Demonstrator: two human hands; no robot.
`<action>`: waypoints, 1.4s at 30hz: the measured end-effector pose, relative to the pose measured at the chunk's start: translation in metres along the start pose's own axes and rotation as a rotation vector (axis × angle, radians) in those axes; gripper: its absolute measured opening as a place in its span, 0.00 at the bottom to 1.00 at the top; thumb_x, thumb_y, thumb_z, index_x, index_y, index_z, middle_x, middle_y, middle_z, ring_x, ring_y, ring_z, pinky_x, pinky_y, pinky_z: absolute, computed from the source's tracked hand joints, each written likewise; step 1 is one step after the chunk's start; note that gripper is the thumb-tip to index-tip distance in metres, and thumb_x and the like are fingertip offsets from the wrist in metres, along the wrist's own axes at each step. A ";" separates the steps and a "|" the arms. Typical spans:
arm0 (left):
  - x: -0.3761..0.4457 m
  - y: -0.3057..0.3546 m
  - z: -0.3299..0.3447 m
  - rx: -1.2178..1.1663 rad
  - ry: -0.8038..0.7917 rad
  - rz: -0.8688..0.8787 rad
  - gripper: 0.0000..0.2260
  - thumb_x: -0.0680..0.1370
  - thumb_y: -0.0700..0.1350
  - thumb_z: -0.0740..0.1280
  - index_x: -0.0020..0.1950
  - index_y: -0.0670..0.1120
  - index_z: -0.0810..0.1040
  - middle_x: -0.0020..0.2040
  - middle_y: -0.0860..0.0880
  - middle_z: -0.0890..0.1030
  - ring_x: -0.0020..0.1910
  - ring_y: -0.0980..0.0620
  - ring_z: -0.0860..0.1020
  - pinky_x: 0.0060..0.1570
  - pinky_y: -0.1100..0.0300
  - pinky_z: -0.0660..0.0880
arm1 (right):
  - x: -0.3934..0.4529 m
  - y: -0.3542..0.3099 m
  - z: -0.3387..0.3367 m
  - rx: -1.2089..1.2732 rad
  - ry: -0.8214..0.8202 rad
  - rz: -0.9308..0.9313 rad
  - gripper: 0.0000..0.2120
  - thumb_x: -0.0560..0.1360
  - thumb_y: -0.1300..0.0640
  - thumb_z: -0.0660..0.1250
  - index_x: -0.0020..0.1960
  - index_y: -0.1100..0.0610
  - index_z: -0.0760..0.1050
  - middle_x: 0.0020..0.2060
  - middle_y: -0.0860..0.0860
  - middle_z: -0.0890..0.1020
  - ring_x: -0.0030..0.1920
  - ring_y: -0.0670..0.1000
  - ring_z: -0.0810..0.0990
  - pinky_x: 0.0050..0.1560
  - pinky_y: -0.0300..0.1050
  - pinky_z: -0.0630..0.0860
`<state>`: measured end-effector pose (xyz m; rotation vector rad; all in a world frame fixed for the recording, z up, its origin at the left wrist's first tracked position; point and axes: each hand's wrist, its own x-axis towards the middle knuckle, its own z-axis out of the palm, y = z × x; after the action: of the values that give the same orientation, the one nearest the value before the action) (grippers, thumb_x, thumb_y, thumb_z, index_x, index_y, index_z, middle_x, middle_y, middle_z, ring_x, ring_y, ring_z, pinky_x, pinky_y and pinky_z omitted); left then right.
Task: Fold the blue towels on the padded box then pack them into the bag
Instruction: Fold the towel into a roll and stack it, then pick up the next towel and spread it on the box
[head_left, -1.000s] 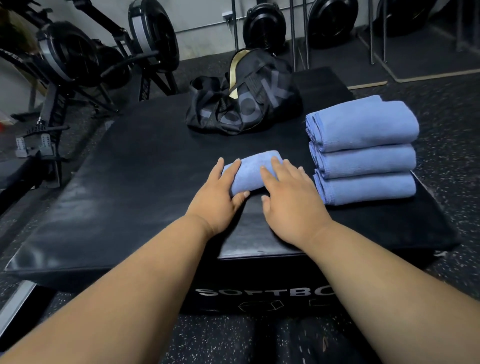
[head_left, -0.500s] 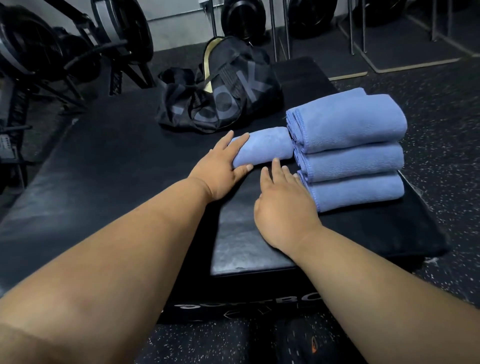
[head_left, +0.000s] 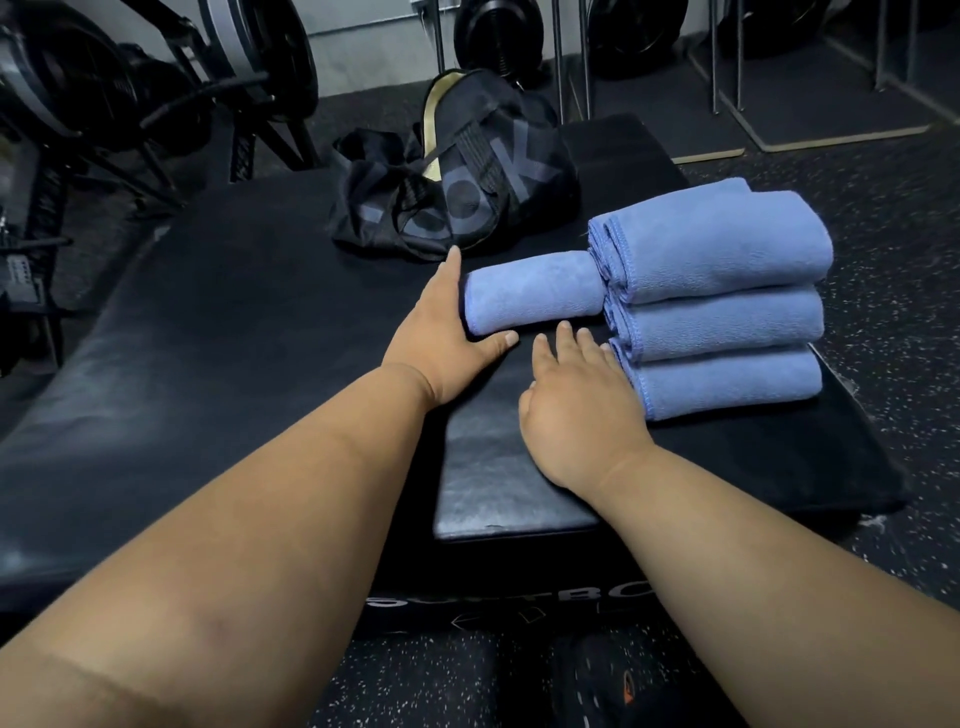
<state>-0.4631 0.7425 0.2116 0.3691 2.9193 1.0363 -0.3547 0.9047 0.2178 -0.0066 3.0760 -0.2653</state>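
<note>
A small folded blue towel (head_left: 532, 292) lies on the black padded box (head_left: 249, 312), its right end against a stack of three folded blue towels (head_left: 722, 296). My left hand (head_left: 447, 332) lies flat with straight fingers along the small towel's left end and thumb under its near edge. My right hand (head_left: 574, 395) rests flat on the box just in front of the small towel, fingertips near the stack, holding nothing. The black duffel bag (head_left: 467, 176) sits behind the towels, its top open showing a gold lining.
Rowing machines and other gym equipment (head_left: 130, 104) stand at the left and rear. Speckled rubber floor (head_left: 893, 260) surrounds the box on the right. My shoe (head_left: 602, 686) shows below the box's front edge.
The small towel has slid away from me and to the right until it touches the stack. My right hand has come off it and now lies on the box.
</note>
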 end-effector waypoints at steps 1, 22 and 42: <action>-0.005 -0.002 -0.002 0.061 -0.006 -0.023 0.52 0.73 0.65 0.75 0.86 0.53 0.47 0.85 0.54 0.59 0.83 0.52 0.59 0.81 0.53 0.59 | 0.000 -0.001 -0.001 -0.006 -0.008 0.000 0.32 0.84 0.51 0.53 0.85 0.60 0.52 0.84 0.62 0.52 0.84 0.62 0.51 0.83 0.58 0.48; -0.312 -0.104 -0.115 0.262 0.056 -0.298 0.30 0.86 0.59 0.59 0.86 0.52 0.58 0.85 0.57 0.52 0.85 0.55 0.47 0.83 0.56 0.48 | -0.074 -0.181 0.007 0.107 -0.118 -0.753 0.16 0.84 0.54 0.57 0.69 0.54 0.73 0.61 0.52 0.78 0.64 0.58 0.76 0.73 0.59 0.69; -0.561 -0.354 -0.228 -0.018 0.105 -1.157 0.32 0.78 0.58 0.69 0.78 0.43 0.72 0.76 0.42 0.74 0.75 0.40 0.69 0.74 0.46 0.68 | -0.113 -0.464 0.066 -0.265 -0.086 -1.220 0.28 0.82 0.47 0.63 0.81 0.46 0.65 0.83 0.57 0.58 0.81 0.60 0.58 0.82 0.59 0.51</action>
<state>-0.0167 0.2072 0.1353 -1.2359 2.4324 0.8224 -0.2381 0.4368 0.2383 -1.7988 2.5421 0.1201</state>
